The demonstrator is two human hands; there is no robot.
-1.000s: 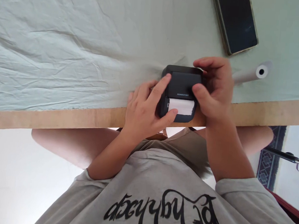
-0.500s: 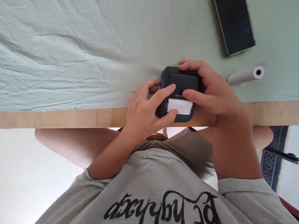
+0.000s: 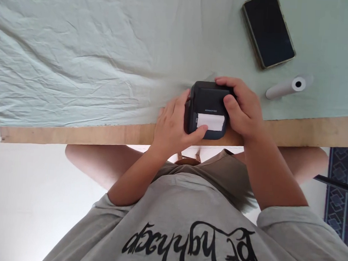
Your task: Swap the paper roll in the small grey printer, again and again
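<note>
A small black portable printer (image 3: pixel 210 98) with rounded corners is at the table's near edge, between my hands. A white strip of paper (image 3: pixel 212 122) shows on its top, toward me. My left hand (image 3: pixel 174 120) grips the printer's left side; its thumb rests on the paper strip and the fingers lie along the side. My right hand (image 3: pixel 243 109) wraps the right side, with the thumb at the upper right and the index finger at the far edge. The printer's underside is hidden.
A dark-screened phone (image 3: pixel 268 31) lies at the back right. A white paper roll (image 3: pixel 284 87) with a dark core is to the right of my right hand. The pale green cloth (image 3: pixel 92 61) is wrinkled, and a wooden table edge (image 3: pixel 72 136) runs in front of me.
My left index finger has moved off the printer's top to its left side. My right thumb has drawn back toward the right edge. The view has shifted slightly.
</note>
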